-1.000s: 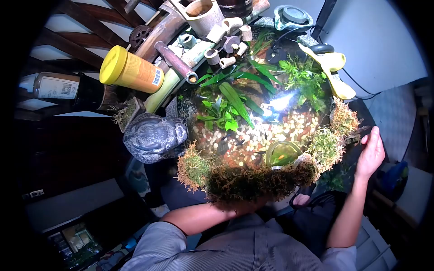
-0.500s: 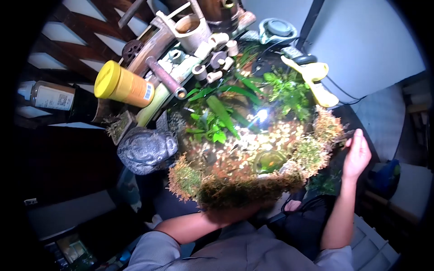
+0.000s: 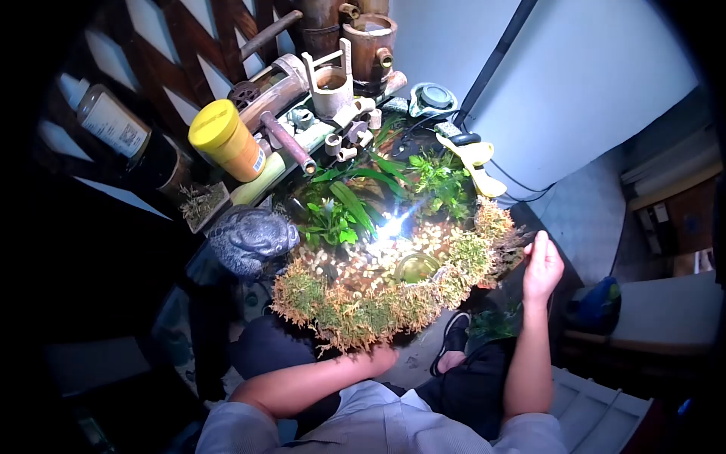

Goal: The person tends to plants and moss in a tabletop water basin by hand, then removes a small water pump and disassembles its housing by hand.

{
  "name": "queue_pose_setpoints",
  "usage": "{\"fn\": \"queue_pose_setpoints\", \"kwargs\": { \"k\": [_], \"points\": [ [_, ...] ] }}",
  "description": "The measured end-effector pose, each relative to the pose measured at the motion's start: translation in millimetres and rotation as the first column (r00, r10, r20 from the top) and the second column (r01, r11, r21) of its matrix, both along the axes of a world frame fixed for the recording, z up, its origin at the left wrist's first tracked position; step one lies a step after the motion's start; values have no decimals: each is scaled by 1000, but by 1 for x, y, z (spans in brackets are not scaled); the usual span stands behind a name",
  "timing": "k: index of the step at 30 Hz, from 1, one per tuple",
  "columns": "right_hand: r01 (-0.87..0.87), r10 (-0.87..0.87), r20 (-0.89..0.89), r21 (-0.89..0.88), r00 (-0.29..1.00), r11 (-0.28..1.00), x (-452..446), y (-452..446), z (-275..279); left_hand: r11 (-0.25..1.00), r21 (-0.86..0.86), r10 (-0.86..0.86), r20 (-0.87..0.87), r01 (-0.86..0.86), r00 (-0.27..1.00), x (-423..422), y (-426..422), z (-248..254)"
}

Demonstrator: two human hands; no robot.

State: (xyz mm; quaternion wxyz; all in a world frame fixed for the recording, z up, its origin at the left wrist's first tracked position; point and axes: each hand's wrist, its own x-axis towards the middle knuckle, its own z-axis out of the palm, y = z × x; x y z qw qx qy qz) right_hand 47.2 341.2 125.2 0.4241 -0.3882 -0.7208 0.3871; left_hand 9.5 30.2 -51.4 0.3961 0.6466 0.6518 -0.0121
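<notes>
A round water basin with pale pebbles (image 3: 363,265) and green leafy plants (image 3: 344,216) is in front of me, rimmed by shaggy moss (image 3: 378,310). My right hand (image 3: 543,268) is at the right side of the rim, fingers drawn together beside dark, twiggy strands (image 3: 514,246). Whatever those fingers hold is too small to make out. My left forearm crosses below the front moss. The end of my left hand (image 3: 384,360) shows just under the moss edge, its fingers hidden. Behind the right part of the moss lies a round, greenish glass-like dish (image 3: 417,267).
A dark stone toad figure (image 3: 253,240) sits left of the basin. Behind it are a yellow-lidded orange jar (image 3: 227,140), bamboo pieces (image 3: 287,142) and a wooden bucket (image 3: 331,91). A yellow object (image 3: 476,163) lies on the back right rim. A pump bottle (image 3: 113,121) stands far left.
My view has shifted, so the basin appears farther left and more of the floor and a shod foot show. My right hand stays by the right rim, fingers still together.
</notes>
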Motion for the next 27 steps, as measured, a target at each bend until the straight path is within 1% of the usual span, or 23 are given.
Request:
{"fn": "queue_pose_setpoints", "kwargs": {
  "k": [1,2,3,4,5,6,7,8,9,11,13,14,15,16,17,18,20,21,22,23,24,25,27],
  "points": [
    [-7,7,-7,1,1000,1000,1,-3,2,1000,19,1,8,-1,1000,-6,3,7],
    [-25,23,-46,-35,999,999,0,-9,7,1000,8,-13,27,13,1000,-8,2,11],
    [-65,65,-65,4,996,998,2,-11,10,1000,1,-26,45,26,999,-12,6,22],
    [-76,74,-91,-25,993,997,3,-15,16,997,-79,-10,49,14,999,-14,10,35],
    [-90,83,-118,-57,990,994,1,-23,22,998,-59,-6,54,9,999,-11,9,26],
    [-124,117,-140,-47,983,991,-1,-31,31,998,-46,42,78,-39,996,-11,7,13],
    [-265,267,-175,38,948,964,-5,-37,39,996,-37,88,102,-85,991,-8,5,-1],
    [-366,371,-21,127,928,922,-12,-45,55,995,-89,58,95,-49,994,-22,11,43],
    [-469,448,141,195,883,862,-21,-53,73,995,-84,56,99,-48,993,-23,10,45],
    [-601,491,368,297,789,742,-52,-71,100,972,-167,186,125,-164,975,-23,6,48],
    [-768,456,628,420,631,484,-80,-73,112,965,-179,218,141,-192,966,-24,2,57],
    [-827,472,731,224,493,516,-94,-71,113,937,-214,300,89,-276,950,-20,-1,55],
    [-868,452,790,194,414,456,-109,-67,108,902,-242,377,35,-358,926,-18,-2,55],
    [-884,415,818,222,398,412,-122,-57,92,903,-234,379,38,-360,925,-19,-1,59],
    [-898,378,843,245,383,365,-134,-49,78,868,-269,452,74,-419,889,-23,0,67],
    [-899,373,846,246,382,361,-147,-49,76,828,-306,521,109,-470,846,-24,0,72],
    [-915,259,952,48,164,401,-168,-52,70,822,-278,539,98,-497,837,-20,0,65],
    [-916,252,954,53,165,399,-175,-53,67,815,-252,556,84,-522,827,-18,0,59],
    [-908,213,970,18,118,418,-181,-55,64,815,-246,557,87,-524,826,-16,-2,53],
    [-898,177,982,-16,69,439,-186,-55,59,895,-163,432,78,-416,899,-15,-5,46],
    [-917,156,984,16,85,397,-189,-48,48,953,-79,298,54,-293,953,-17,-6,45],
    [-918,151,985,19,85,396,-194,-41,36,953,-74,300,55,-295,952,-17,-6,46],
    [-868,55,998,-41,-16,494,-201,-35,25,957,-8,292,29,-292,956,-17,-9,57]
  ]
}}
